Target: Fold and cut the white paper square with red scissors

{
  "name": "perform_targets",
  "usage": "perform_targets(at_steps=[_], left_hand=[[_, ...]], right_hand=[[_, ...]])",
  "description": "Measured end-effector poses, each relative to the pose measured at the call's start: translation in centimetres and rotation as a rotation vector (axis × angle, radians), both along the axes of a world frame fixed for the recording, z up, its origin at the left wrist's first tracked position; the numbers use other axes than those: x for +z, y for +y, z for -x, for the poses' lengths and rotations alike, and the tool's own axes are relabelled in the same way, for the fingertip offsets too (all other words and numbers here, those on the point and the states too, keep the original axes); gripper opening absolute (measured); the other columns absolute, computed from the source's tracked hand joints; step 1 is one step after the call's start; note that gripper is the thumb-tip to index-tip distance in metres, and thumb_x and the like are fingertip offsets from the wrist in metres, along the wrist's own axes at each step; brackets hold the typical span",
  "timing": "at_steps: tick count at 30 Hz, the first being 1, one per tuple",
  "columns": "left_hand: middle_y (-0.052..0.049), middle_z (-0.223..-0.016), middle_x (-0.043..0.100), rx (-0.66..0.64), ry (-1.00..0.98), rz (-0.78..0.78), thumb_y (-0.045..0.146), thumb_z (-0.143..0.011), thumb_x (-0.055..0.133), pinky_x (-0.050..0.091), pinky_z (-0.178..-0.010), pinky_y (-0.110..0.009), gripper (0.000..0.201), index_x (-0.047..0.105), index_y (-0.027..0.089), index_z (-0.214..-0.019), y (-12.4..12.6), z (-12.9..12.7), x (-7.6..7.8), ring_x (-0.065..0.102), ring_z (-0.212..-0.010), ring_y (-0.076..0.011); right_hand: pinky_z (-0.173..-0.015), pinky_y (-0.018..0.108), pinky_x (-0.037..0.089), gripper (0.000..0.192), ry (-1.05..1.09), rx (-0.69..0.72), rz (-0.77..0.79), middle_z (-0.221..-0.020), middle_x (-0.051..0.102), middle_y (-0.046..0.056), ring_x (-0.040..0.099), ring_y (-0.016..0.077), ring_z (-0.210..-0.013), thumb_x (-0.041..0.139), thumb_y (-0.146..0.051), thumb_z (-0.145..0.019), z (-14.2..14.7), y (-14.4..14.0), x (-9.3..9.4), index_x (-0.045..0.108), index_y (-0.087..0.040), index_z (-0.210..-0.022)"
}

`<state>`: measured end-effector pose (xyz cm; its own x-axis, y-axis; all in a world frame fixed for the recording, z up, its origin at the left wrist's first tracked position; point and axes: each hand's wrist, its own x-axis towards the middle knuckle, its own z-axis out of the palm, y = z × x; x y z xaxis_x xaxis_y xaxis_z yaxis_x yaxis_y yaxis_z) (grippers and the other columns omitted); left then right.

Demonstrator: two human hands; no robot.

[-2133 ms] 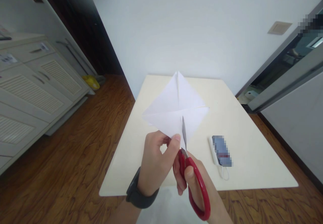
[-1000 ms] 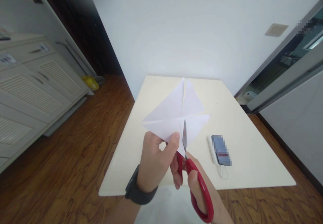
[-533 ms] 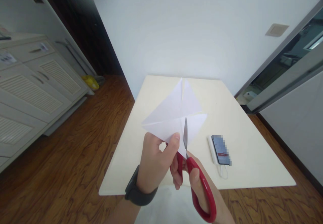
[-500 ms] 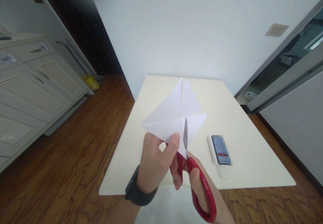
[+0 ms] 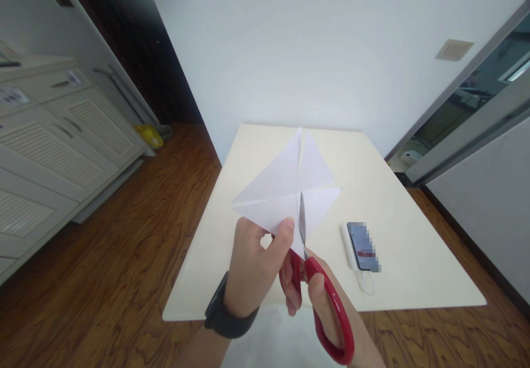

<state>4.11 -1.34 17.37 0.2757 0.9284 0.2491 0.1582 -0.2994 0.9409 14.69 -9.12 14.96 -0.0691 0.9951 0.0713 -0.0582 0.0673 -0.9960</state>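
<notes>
A white sheet of paper (image 5: 273, 177), creased and slit along several lines toward its middle, is held up over the table. My left hand (image 5: 260, 257) pinches its near corner between thumb and fingers. In my right hand (image 5: 318, 293) are red-handled scissors (image 5: 337, 315), thumb through one loop and fingers in the other. One scissor blade lies on top of the paper along the near crease, its tip close to the paper's centre. The other blade is hidden beneath the sheet.
The cream table (image 5: 215, 257) stands against a white wall (image 5: 298, 47). On its right side lie a phone (image 5: 362, 246) and a white power bank (image 5: 348, 246) with a looped cable (image 5: 367, 284). A white louvred cabinet (image 5: 62, 136) stands at the left on the wooden floor.
The upper scissor blade has shifted slightly left, onto the near crease, and the handles have moved slightly with it. My left hand keeps its pinch on the paper.
</notes>
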Motion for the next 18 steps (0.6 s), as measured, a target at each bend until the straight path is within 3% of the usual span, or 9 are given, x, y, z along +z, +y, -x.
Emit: perform_targets(at_steps=[18], left_hand=[[0.007,-0.043,0.034,0.000,-0.001,0.025,0.023,-0.088,0.048,0.029,-0.040,-0.024,0.038,0.038,0.020,-0.051,0.03,-0.04,-0.07,0.036,-0.039,-0.0084]], right_hand=[[-0.051,0.026,0.039,0.040,0.037,0.027,0.026,-0.067,0.045,-0.003,0.045,0.0112,-0.050,0.028,-0.055,-0.096,0.10,-0.12,-0.08,0.046,-0.022,-0.083]])
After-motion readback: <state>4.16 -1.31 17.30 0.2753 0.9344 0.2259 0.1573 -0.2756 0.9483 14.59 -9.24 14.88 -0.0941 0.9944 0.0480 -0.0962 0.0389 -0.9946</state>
